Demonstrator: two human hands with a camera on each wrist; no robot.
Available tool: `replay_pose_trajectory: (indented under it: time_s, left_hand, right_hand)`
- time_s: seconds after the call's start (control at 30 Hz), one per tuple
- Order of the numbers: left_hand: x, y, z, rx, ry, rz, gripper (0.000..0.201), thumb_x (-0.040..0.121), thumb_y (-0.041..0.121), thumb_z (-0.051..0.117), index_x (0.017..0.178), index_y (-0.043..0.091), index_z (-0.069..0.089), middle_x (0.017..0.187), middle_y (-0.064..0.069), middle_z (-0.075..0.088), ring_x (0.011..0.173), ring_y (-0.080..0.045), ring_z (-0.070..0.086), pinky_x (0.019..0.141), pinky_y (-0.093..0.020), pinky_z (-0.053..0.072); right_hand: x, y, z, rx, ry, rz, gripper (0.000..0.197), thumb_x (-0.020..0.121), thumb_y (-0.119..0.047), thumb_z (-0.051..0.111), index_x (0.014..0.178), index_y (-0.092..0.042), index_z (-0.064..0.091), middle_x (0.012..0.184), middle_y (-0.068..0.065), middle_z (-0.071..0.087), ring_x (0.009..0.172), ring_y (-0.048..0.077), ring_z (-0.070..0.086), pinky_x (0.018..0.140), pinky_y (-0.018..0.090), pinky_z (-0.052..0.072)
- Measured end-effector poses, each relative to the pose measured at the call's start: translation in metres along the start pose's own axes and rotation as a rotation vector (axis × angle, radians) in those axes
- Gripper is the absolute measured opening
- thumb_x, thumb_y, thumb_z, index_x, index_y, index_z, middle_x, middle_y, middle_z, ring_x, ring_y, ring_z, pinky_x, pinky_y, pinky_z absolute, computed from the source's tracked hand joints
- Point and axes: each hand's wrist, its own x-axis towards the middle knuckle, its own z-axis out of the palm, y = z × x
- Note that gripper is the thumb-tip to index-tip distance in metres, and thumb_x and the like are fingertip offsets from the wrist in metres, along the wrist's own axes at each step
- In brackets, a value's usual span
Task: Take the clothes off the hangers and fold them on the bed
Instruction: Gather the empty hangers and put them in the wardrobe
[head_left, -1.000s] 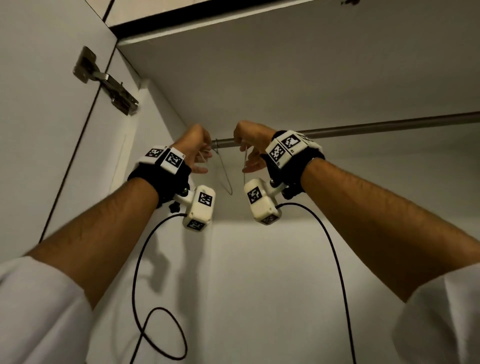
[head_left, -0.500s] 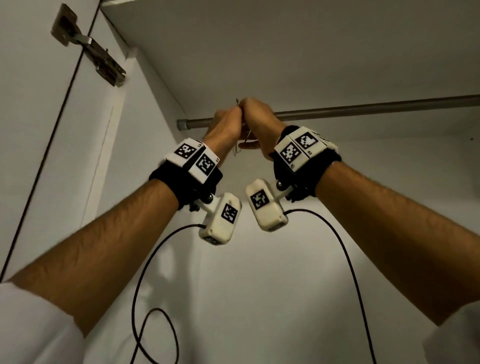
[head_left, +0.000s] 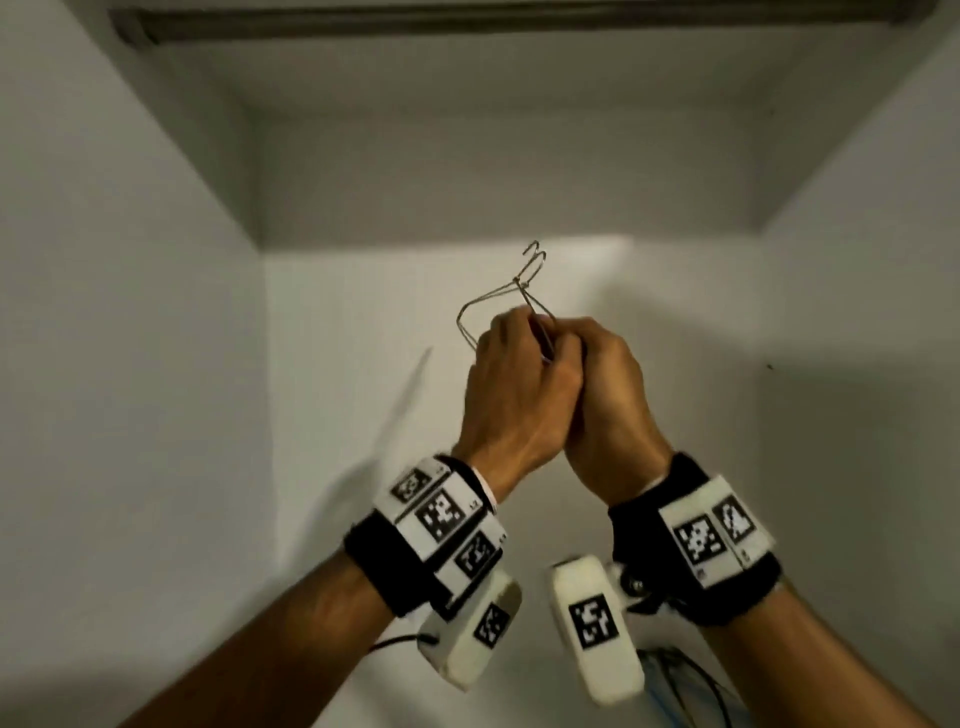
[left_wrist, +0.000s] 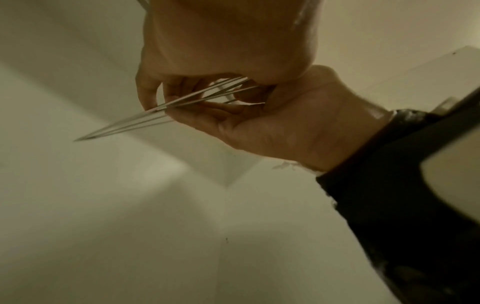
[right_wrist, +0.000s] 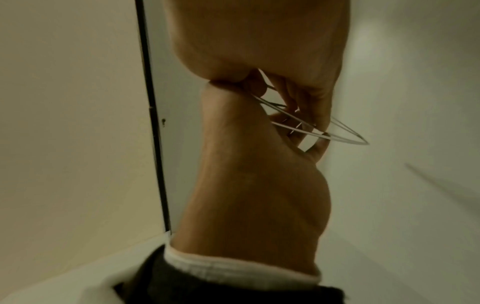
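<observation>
On the left of the head view the white inner side wall of the wardrobe (head_left: 130, 364) is seen, with the dull metal hanging rail (head_left: 467, 21) crossing the top edge, blurred, well above everything else. Next, toward the middle, a small bundle of thin bare wire hangers (head_left: 485, 301) is held upright with the hooks uppermost, clear of the rail and carrying no garment. The left hand (head_left: 514, 395) is curled around the lower wires, its fingers (left_wrist: 161, 96) hooked over several strands in the left wrist view. Directly to its right, pressed against it, the right hand (head_left: 608, 400) is also clenched on the same bundle, with fingers (right_wrist: 306, 102) wrapped over the looped wires in the right wrist view. No clothes and no bed are visible in any view, so their whereabouts cannot be told; the hangers alone are in hand, in front of the white back wall (head_left: 519, 182). The step in hand is judged to be the gathering and carrying away of emptied hangers. For this to be done well, all the wires should be gripped together near the necks so that no hanger slips or fans out, the hooks should be kept aligned and turned away from the wrist-camera cables (head_left: 691, 675) at lower right, where snagging is a likely risk, and the bundle should be lowered out of the cabinet without being knocked against the right side wall (head_left: 857, 364).
</observation>
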Motion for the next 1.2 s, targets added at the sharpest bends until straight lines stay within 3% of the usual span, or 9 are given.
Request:
replay_pose_trajectory:
  time_s: [0.1, 0.23, 0.4, 0.57, 0.7, 0.87, 1.03, 1.13, 1.2]
  left_hand:
    - [-0.056, -0.006, 0.071, -0.009, -0.129, -0.053, 0.053, 0.083, 0.052, 0.028, 0.115, 0.019, 0.054, 0.117, 0.004, 0.058, 0.113, -0.015, 0.051, 0.103, -0.041, 0.043]
    - [-0.14, -0.016, 0.171, 0.094, -0.367, -0.077, 0.044, 0.088, 0.051, 0.024, 0.106, 0.022, 0.053, 0.111, 0.004, 0.057, 0.11, -0.017, 0.047, 0.102, -0.04, 0.04]
    - [-0.229, -0.033, 0.266, 0.109, -0.596, -0.132, 0.066, 0.09, 0.055, 0.016, 0.125, 0.016, 0.056, 0.125, 0.0, 0.055, 0.119, -0.019, 0.042, 0.108, -0.034, 0.033]
    - [-0.284, -0.038, 0.348, 0.199, -0.739, -0.168, 0.07, 0.09, 0.055, 0.016, 0.126, 0.013, 0.059, 0.127, -0.004, 0.058, 0.122, -0.026, 0.046, 0.107, -0.042, 0.036]
    - [-0.308, -0.059, 0.385, 0.221, -0.848, -0.206, 0.086, 0.088, 0.058, 0.007, 0.148, 0.013, 0.049, 0.143, -0.007, 0.053, 0.133, -0.026, 0.044, 0.113, -0.039, 0.032]
    - [-0.339, -0.088, 0.405, 0.261, -0.998, -0.251, 0.09, 0.084, 0.059, 0.005, 0.157, 0.015, 0.034, 0.154, -0.008, 0.042, 0.144, -0.025, 0.036, 0.119, -0.039, 0.025]
    - [-0.347, -0.092, 0.419, 0.311, -1.087, -0.329, 0.076, 0.096, 0.055, 0.018, 0.162, 0.018, 0.019, 0.167, -0.005, 0.02, 0.155, -0.021, 0.017, 0.127, -0.046, 0.008]
    - [-0.347, -0.077, 0.412, 0.256, -0.987, -0.38, 0.085, 0.088, 0.056, 0.009, 0.162, 0.017, 0.021, 0.169, -0.006, 0.018, 0.157, -0.021, 0.014, 0.127, -0.048, 0.002]
    - [-0.353, -0.064, 0.401, 0.154, -0.868, -0.391, 0.088, 0.086, 0.057, 0.013, 0.159, 0.012, 0.031, 0.166, -0.01, 0.026, 0.155, -0.025, 0.021, 0.128, -0.047, 0.006]
  right_hand:
    - [-0.027, 0.04, -0.079, 0.122, 0.113, 0.097, 0.033, 0.103, -0.021, 0.044, 0.095, -0.008, 0.073, 0.085, 0.007, 0.075, 0.08, 0.018, 0.072, 0.071, 0.03, 0.059]
    - [-0.085, 0.103, -0.192, 0.322, 0.287, 0.277, 0.033, 0.099, -0.026, 0.046, 0.115, -0.004, 0.064, 0.111, 0.018, 0.067, 0.114, 0.032, 0.059, 0.107, 0.046, 0.045]
    - [-0.15, 0.156, -0.288, 0.418, 0.419, 0.447, 0.106, 0.045, -0.053, 0.096, 0.134, -0.008, 0.062, 0.138, 0.02, 0.063, 0.131, 0.034, 0.056, 0.117, 0.048, 0.036]
    - [-0.177, 0.19, -0.378, 0.426, 0.649, 0.606, 0.046, 0.101, -0.033, 0.048, 0.133, -0.003, 0.063, 0.132, 0.023, 0.066, 0.125, 0.038, 0.06, 0.114, 0.049, 0.04]
    - [-0.182, 0.217, -0.415, 0.303, 0.758, 0.79, 0.048, 0.103, -0.032, 0.05, 0.138, -0.002, 0.059, 0.135, 0.027, 0.062, 0.131, 0.042, 0.055, 0.116, 0.052, 0.039]
    - [-0.183, 0.232, -0.435, 0.058, 0.714, 0.846, 0.028, 0.106, -0.02, 0.047, 0.112, 0.0, 0.066, 0.109, 0.027, 0.07, 0.095, 0.035, 0.066, 0.078, 0.039, 0.053]
    - [-0.182, 0.224, -0.44, -0.16, 0.663, 0.766, 0.03, 0.106, -0.018, 0.053, 0.122, 0.004, 0.065, 0.115, 0.024, 0.068, 0.111, 0.037, 0.065, 0.1, 0.046, 0.052]
    - [-0.204, 0.207, -0.45, -0.168, 0.663, 0.722, 0.032, 0.106, -0.017, 0.051, 0.124, 0.007, 0.064, 0.113, 0.015, 0.069, 0.108, 0.032, 0.066, 0.09, 0.035, 0.052]
    - [-0.235, 0.19, -0.457, -0.141, 0.736, 0.716, 0.032, 0.107, -0.016, 0.049, 0.131, 0.002, 0.062, 0.12, 0.011, 0.064, 0.113, 0.025, 0.061, 0.1, 0.032, 0.046]
